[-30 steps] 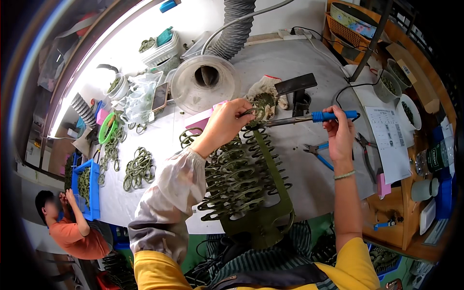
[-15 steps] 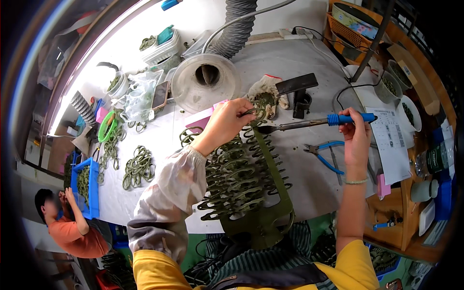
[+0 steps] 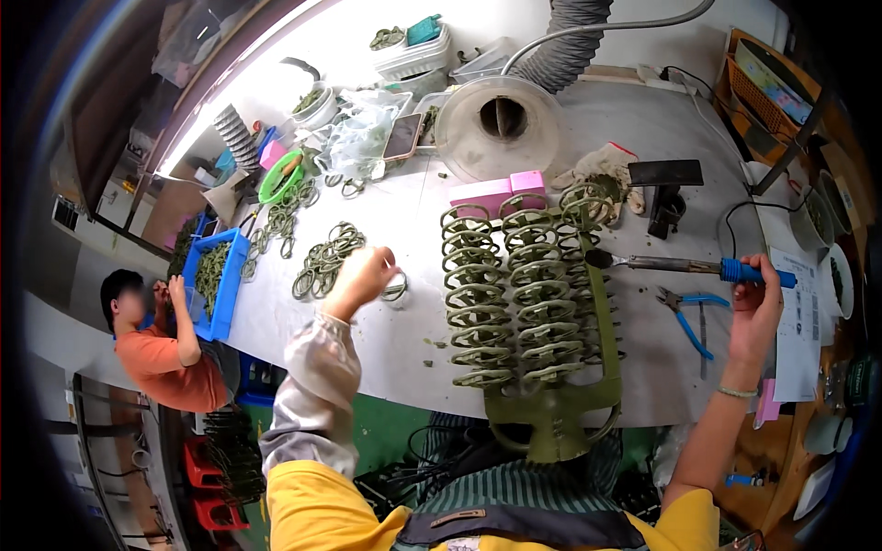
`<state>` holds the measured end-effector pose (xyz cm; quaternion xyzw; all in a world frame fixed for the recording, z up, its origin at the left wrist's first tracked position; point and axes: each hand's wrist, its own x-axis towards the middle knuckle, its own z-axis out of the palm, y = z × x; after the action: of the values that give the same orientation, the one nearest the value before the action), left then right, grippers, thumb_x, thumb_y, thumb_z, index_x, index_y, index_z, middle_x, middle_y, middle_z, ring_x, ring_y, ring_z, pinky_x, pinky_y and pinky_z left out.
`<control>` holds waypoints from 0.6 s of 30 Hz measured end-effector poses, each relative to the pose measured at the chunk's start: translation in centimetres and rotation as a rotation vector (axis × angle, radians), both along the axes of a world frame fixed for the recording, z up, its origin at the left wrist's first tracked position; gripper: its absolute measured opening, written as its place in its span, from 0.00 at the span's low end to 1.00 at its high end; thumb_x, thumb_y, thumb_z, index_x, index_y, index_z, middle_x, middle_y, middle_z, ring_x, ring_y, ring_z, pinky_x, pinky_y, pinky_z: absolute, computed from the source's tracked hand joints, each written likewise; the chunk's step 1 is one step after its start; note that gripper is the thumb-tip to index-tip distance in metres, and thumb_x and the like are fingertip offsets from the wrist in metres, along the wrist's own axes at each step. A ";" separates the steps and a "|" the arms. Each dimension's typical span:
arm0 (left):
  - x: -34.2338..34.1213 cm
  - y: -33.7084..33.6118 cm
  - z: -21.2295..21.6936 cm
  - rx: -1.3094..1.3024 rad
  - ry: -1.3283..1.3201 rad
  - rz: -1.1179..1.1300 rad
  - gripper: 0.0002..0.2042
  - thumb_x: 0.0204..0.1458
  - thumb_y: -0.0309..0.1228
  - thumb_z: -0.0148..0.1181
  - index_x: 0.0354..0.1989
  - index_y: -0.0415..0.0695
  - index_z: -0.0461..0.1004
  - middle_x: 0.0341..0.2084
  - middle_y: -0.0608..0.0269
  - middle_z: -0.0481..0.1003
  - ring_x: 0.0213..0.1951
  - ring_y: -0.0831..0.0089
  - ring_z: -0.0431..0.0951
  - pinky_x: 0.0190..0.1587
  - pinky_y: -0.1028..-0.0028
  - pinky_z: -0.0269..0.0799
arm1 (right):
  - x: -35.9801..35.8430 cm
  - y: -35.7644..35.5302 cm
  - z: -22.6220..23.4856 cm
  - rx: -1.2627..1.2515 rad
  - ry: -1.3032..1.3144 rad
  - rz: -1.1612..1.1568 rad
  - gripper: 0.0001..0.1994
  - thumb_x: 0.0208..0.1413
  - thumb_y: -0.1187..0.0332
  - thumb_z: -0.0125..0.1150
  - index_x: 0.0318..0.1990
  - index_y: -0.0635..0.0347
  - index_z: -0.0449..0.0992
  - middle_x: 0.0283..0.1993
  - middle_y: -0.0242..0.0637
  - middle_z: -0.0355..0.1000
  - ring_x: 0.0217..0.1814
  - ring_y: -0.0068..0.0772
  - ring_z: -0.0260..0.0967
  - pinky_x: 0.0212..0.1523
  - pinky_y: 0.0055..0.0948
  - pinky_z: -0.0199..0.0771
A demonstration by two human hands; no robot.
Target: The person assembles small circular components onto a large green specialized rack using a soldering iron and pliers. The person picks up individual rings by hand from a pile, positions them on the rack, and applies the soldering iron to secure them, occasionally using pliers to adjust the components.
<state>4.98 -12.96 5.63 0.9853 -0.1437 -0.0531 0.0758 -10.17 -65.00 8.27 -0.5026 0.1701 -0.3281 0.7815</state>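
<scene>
My left hand (image 3: pixel 360 278) is closed in a pinch beside a loose pile of green rings (image 3: pixel 329 257). A single green ring (image 3: pixel 395 287) shows at its fingertips. In my right hand (image 3: pixel 755 308) is a soldering iron (image 3: pixel 680 265) with a blue handle, pointing left. Its dark, broad tip lies at the right bar of a green rack (image 3: pixel 551 413). Columns of green oval loops (image 3: pixel 542 308) fill the rack, which leans from my lap onto the table. Behind its far end stand pink blocks (image 3: pixel 482 196).
Blue-handled pliers (image 3: pixel 689 317) lie right of the rack. A clear funnel hood (image 3: pixel 459 138) with a grey duct, a work glove (image 3: pixel 588 167) and a black stand (image 3: pixel 665 197) are farther back. A phone (image 3: pixel 402 137) lies left. A co-worker (image 3: pixel 170 354) sits by a blue crate (image 3: pixel 236 275).
My left hand has left the rack's far end and moved left to the loose rings. The right hand still holds the iron near the rack's bar. The view has shifted left.
</scene>
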 end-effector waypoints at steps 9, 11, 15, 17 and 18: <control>-0.1 1.5 -0.4 -0.172 -0.269 0.084 0.14 0.52 0.38 0.61 0.33 0.38 0.75 0.26 0.56 0.77 0.27 0.60 0.77 0.33 0.66 0.73 | -0.9 1.1 1.4 -0.020 -0.003 0.008 0.10 0.56 0.62 0.59 0.33 0.60 0.77 0.34 0.33 0.74 0.29 0.16 0.65 0.30 0.15 0.67; 0.0 -2.5 4.6 -0.761 -0.102 0.151 0.10 0.54 0.32 0.61 0.37 0.37 0.75 0.27 0.62 0.77 0.27 0.74 0.76 0.33 0.76 0.72 | -1.1 0.9 1.3 -0.049 0.001 0.010 0.10 0.56 0.62 0.59 0.32 0.60 0.78 0.33 0.33 0.75 0.27 0.17 0.65 0.30 0.15 0.67; -1.6 -12.0 9.6 -0.930 0.043 -0.322 0.09 0.54 0.23 0.61 0.42 0.36 0.74 0.32 0.64 0.78 0.35 0.83 0.74 0.38 0.83 0.70 | -1.2 0.5 0.8 -0.083 0.003 0.028 0.10 0.57 0.62 0.59 0.32 0.61 0.78 0.31 0.32 0.75 0.25 0.16 0.66 0.30 0.15 0.68; -2.8 -16.2 10.0 -0.930 0.100 -0.404 0.10 0.55 0.25 0.60 0.44 0.36 0.73 0.33 0.65 0.78 0.34 0.82 0.74 0.40 0.80 0.71 | -0.8 0.6 0.9 -0.076 -0.003 0.024 0.11 0.57 0.63 0.59 0.32 0.61 0.78 0.31 0.32 0.75 0.25 0.16 0.66 0.30 0.16 0.68; -3.0 -18.0 9.7 -0.865 0.059 -0.432 0.10 0.54 0.24 0.60 0.43 0.36 0.73 0.32 0.65 0.77 0.34 0.81 0.75 0.40 0.79 0.71 | -0.5 0.8 0.7 -0.075 -0.004 0.025 0.10 0.57 0.63 0.59 0.32 0.62 0.78 0.31 0.32 0.75 0.26 0.17 0.66 0.30 0.16 0.68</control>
<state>1.95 -31.00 15.36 0.8091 -0.3519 -0.0308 0.4697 -10.71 -64.21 8.96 -0.5327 0.1500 -0.3256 0.7666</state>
